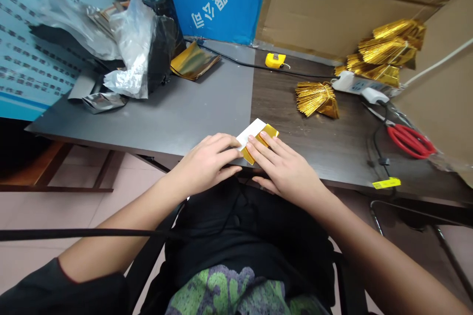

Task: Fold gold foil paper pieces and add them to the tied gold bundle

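At the table's front edge lies a small sheet with a white face and a gold foil strip along its right side, seemingly folded over. My right hand rests on it, fingers stretched out and flat across the gold part, thumb apart below the edge. My left hand touches the sheet's left end with its fingertips; its thumb is apart from the fingers. Part of the sheet is hidden under both hands. Beyond my right hand sits a fringed gold foil bundle, tied near its middle.
More gold bundles are piled by a white power strip. Red-handled scissors lie at right. A yellow tape measure and black cable run along the back. Gold sheets lie near crumpled plastic bags at left.
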The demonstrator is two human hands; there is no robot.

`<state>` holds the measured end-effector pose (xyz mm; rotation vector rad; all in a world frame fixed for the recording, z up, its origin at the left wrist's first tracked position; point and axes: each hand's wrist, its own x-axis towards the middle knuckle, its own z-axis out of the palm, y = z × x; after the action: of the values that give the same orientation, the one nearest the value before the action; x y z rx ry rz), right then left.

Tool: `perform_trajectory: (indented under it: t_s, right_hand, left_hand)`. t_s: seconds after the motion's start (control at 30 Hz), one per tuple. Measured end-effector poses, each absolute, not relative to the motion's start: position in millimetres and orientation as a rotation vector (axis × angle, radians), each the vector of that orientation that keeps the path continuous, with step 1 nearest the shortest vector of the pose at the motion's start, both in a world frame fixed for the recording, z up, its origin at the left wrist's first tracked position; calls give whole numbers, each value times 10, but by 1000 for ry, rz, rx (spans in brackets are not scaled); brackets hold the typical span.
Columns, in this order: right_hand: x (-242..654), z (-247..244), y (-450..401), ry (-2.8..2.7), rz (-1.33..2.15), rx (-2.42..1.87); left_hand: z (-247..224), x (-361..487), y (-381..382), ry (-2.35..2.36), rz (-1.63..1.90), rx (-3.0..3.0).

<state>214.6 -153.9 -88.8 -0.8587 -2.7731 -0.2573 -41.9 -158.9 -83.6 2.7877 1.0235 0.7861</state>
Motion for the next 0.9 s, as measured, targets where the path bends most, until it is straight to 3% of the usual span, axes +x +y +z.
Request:
perform_trajectory:
  t_s: [0.9]
  right_hand:
    - [2187,-891,-1519,-2785,-48,-901]
  left_hand:
    - [-959,-144,-1739,1095,955,2937]
